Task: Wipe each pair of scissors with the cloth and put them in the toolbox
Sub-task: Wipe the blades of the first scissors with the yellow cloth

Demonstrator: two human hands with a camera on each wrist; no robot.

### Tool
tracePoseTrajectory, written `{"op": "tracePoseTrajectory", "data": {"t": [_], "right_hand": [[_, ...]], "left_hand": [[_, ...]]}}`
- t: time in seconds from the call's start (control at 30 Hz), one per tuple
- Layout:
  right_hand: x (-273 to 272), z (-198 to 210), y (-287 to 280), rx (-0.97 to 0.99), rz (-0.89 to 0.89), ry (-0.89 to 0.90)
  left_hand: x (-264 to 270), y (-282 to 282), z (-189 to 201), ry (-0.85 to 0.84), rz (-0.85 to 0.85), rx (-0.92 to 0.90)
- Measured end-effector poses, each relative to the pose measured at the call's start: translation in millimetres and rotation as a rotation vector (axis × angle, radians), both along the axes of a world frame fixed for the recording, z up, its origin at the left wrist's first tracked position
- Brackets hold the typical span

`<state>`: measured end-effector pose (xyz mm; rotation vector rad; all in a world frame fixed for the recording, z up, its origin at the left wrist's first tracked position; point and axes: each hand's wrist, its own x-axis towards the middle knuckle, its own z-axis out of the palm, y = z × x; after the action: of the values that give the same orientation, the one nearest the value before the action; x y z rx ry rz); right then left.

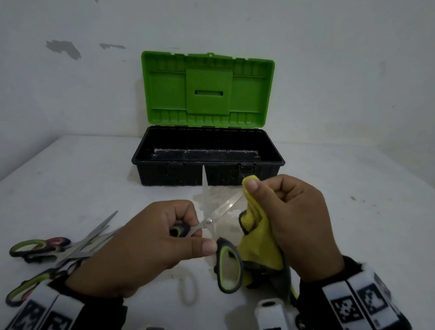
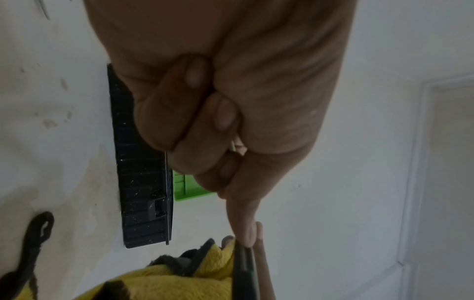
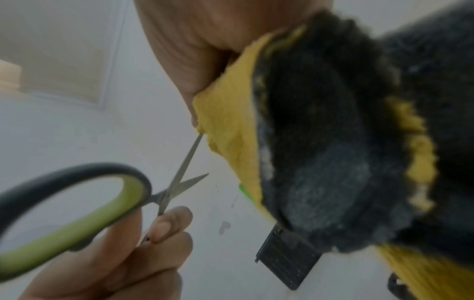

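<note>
At about eight o'clock on the table (image 1: 358, 221) lies a heap of scissors (image 1: 58, 250) — these, we judge, await wiping. Moving right, our left hand (image 1: 143, 246) grips the handles of the open scissors (image 1: 210, 220), blades spread toward twelve and one o'clock. Our right hand (image 1: 291, 220) pinches the yellow cloth (image 1: 260, 241) around the tip of the one o'clock blade. We are, we judge, mid-wipe on this pair. Next we should clean the other blade, close the scissors — minding the points — and carry them to the toolbox (image 1: 207, 169), open at twelve o'clock and seemingly holding none yet.
</note>
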<state>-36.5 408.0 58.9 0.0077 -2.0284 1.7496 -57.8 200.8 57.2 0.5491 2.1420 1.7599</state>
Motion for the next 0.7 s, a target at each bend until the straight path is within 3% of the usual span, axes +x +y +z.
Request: {"op": "tracePoseTrajectory", "data": {"t": [0.17,0.4,0.53,0.7], "right_hand": [[7,1,-11,-0.005,0.102,-0.019],[0,9,-1,-0.029,0.014,-0.021],[4,6,-5,0.086,0.009,-0.055],[-1,11,0,0.032,-0.062,-0.017]], "left_hand": [[0,-4,2,-0.002,-0.024,0.004],[-1,-3,3,0.119,0.038,-0.091],[3,-1,7,0.247,0.091,-0.176],[5,1,9,0.303,0.137,-0.231]]}}
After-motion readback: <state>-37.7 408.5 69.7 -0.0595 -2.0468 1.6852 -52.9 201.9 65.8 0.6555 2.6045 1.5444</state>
